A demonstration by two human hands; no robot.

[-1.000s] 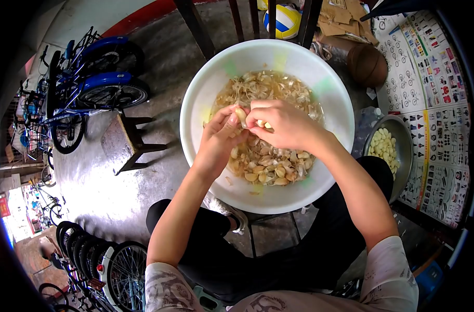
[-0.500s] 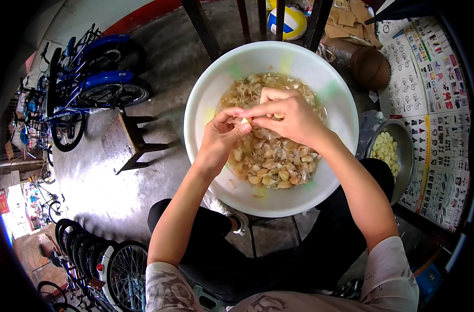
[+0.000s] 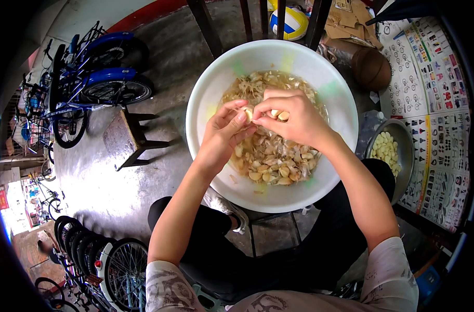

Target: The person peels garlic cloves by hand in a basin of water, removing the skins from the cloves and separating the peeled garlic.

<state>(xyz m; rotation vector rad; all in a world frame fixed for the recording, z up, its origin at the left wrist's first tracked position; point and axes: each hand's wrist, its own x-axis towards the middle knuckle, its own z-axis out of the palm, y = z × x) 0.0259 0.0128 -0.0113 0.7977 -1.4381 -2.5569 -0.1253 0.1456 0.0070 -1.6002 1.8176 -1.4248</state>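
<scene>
Both of my hands are over a large white basin (image 3: 206,171) of water, garlic cloves and loose skins (image 3: 278,161). Between the thumb and fingers of my left hand (image 3: 224,130) is a pale garlic clove (image 3: 248,113). My right hand (image 3: 294,117) has its thumb and fingertips at the right side of that clove. Peeled cloves (image 3: 282,115) show within the curled fingers of my right hand. To the right of the basin, a metal bowl (image 3: 406,171) holds several peeled cloves (image 3: 385,151).
A wooden stool (image 3: 120,140) stands left of the basin, with bicycles (image 3: 102,78) beyond it. Dark bars (image 3: 206,28), a volleyball (image 3: 289,23) and a brown ball (image 3: 371,68) are behind the basin. Printed sheets (image 3: 434,119) lie at the right.
My right hand's fingers have shifted at the clove held by my left hand, and the cloves within my right hand now show more clearly. The view has moved slightly.
</scene>
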